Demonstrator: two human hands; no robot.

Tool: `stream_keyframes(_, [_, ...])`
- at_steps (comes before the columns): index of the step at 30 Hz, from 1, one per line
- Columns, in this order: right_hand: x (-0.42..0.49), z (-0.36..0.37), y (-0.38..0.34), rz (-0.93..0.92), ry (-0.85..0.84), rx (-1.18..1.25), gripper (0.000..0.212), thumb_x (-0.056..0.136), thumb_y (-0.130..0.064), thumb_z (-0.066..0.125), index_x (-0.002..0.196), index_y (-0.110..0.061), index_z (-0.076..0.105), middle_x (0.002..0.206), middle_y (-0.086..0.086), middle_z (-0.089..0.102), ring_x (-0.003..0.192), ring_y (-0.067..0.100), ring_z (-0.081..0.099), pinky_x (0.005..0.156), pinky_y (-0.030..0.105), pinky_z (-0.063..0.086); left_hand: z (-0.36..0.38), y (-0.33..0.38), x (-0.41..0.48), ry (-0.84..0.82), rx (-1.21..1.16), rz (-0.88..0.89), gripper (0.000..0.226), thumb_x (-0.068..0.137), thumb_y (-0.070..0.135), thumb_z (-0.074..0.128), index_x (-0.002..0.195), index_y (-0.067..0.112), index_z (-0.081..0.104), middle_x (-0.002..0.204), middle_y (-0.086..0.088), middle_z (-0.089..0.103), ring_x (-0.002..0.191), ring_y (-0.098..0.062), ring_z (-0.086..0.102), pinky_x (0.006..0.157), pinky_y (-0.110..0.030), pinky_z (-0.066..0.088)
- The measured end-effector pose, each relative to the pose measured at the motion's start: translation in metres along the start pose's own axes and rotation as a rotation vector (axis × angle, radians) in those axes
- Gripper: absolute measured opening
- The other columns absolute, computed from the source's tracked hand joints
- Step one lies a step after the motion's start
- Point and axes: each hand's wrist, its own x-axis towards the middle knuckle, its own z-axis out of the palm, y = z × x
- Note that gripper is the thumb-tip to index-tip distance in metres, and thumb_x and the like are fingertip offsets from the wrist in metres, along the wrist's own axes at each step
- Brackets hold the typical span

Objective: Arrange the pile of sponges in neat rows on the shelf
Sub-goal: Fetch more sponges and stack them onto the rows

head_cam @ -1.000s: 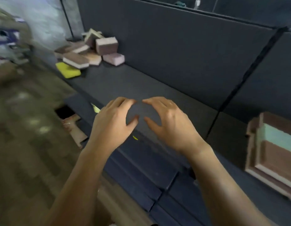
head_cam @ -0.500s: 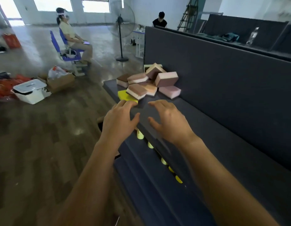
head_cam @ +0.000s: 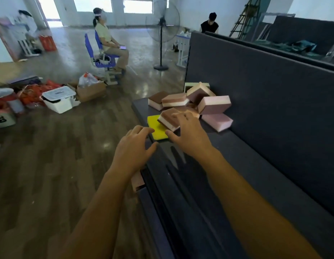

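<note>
1. Right hand (head_cam: pixel 188 134) spread, fingers over the nearest brown-topped sponge (head_cam: pixel 170 118); grip not confirmed.
2. Left hand (head_cam: pixel 134 148) spread, empty, beside it.
3. Pile of sponges (head_cam: pixel 192 105) just beyond fingertips on shelf (head_cam: pixel 237 156). Pinch the sides and lift clear without toppling neighbours.

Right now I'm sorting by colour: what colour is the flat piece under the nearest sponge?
Bright yellow flat piece, clearest in the head view.
</note>
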Motion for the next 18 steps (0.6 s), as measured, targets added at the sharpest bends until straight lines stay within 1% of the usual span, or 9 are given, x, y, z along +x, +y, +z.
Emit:
stream_keyframes(3, [0.03, 0.012, 0.005, 0.027, 0.023, 0.071, 0.05, 0.087, -0.051, 0.064, 0.127, -0.021, 0.056, 0.128, 0.005, 0.053, 0.119, 0.023, 0.047, 0.098, 0.04, 0.045, 0.005, -0.015, 0.017, -0.047, -0.011, 0.012, 0.05, 0.088, 0.052, 0.06, 0.131, 0.029, 0.051, 0.127, 0.006, 0.051, 0.112, -0.014, 0.052, 0.089, -0.032, 0.048])
stream_keyframes(5, [0.048, 0.02, 0.009, 0.083, 0.025, 0.061, 0.054, 0.085, -0.059, 0.062, 0.122, -0.02, 0.057, 0.124, 0.005, 0.054, 0.117, 0.022, 0.048, 0.096, 0.036, 0.043, 0.008, -0.026, 0.03, -0.063, -0.023, 0.026, 0.062, 0.084, 0.059, 0.06, 0.135, 0.026, 0.047, 0.131, 0.003, 0.049, 0.115, -0.016, 0.051, 0.093, -0.035, 0.047])
stream_keyframes(7, [0.058, 0.027, 0.01, 0.158, -0.011, 0.039, 0.066, 0.083, -0.065, 0.061, 0.13, -0.02, 0.051, 0.132, 0.008, 0.05, 0.123, 0.026, 0.046, 0.098, 0.039, 0.043, 0.011, -0.034, 0.042, -0.093, -0.033, 0.036, 0.074, 0.08, 0.066, 0.06, 0.139, 0.025, 0.042, 0.137, 0.002, 0.045, 0.119, -0.018, 0.049, 0.097, -0.038, 0.046])
stream_keyframes(9, [0.065, 0.033, 0.008, 0.23, -0.048, 0.03, 0.079, 0.079, -0.072, 0.058, 0.139, -0.023, 0.042, 0.142, 0.01, 0.043, 0.13, 0.032, 0.041, 0.102, 0.048, 0.043, 0.013, -0.042, 0.054, -0.139, -0.046, 0.048, 0.085, 0.076, 0.071, 0.06, 0.143, 0.025, 0.036, 0.142, 0.002, 0.039, 0.125, -0.019, 0.045, 0.1, -0.04, 0.044])
stream_keyframes(11, [0.072, 0.037, 0.003, 0.293, -0.081, 0.015, 0.087, 0.077, -0.077, 0.055, 0.145, -0.025, 0.037, 0.148, 0.01, 0.038, 0.134, 0.035, 0.037, 0.104, 0.052, 0.04, 0.016, -0.048, 0.066, -0.179, -0.058, 0.08, 0.094, 0.071, 0.075, 0.061, 0.146, 0.026, 0.032, 0.146, 0.001, 0.035, 0.131, -0.021, 0.04, 0.104, -0.043, 0.041])
stream_keyframes(13, [0.078, 0.04, -0.002, 0.337, -0.107, -0.027, 0.079, 0.08, -0.074, 0.054, 0.142, -0.025, 0.041, 0.144, 0.009, 0.043, 0.132, 0.035, 0.04, 0.103, 0.05, 0.041, 0.019, -0.054, 0.078, -0.244, -0.047, 0.092, 0.106, 0.067, 0.08, 0.059, 0.151, 0.026, 0.023, 0.155, -0.001, 0.025, 0.14, -0.023, 0.029, 0.111, -0.045, 0.034])
stream_keyframes(15, [0.079, 0.041, -0.006, 0.383, -0.111, -0.081, 0.063, 0.084, -0.064, 0.057, 0.133, -0.025, 0.049, 0.136, 0.006, 0.049, 0.124, 0.034, 0.045, 0.097, 0.047, 0.044, 0.023, -0.058, 0.087, -0.337, -0.012, 0.09, 0.116, 0.064, 0.084, 0.056, 0.154, 0.026, 0.011, 0.161, -0.002, 0.008, 0.147, -0.025, 0.013, 0.116, -0.046, 0.025])
stream_keyframes(16, [0.078, 0.04, -0.006, 0.403, -0.105, -0.094, 0.056, 0.084, -0.057, 0.058, 0.13, -0.025, 0.05, 0.133, 0.005, 0.049, 0.121, 0.034, 0.046, 0.094, 0.047, 0.046, 0.025, -0.06, 0.091, -0.375, 0.0, 0.098, 0.119, 0.062, 0.085, 0.056, 0.154, 0.027, 0.008, 0.162, -0.001, 0.002, 0.148, -0.025, 0.008, 0.116, -0.047, 0.022])
stream_keyframes(18, [0.071, 0.037, -0.006, 0.422, -0.096, -0.115, 0.048, 0.081, -0.047, 0.059, 0.123, -0.025, 0.051, 0.13, 0.003, 0.046, 0.116, 0.036, 0.045, 0.087, 0.046, 0.046, 0.03, -0.063, 0.098, -0.42, -0.012, 0.128, 0.123, 0.059, 0.087, 0.054, 0.154, 0.027, 0.005, 0.163, -0.002, -0.003, 0.148, -0.025, 0.004, 0.117, -0.046, 0.019])
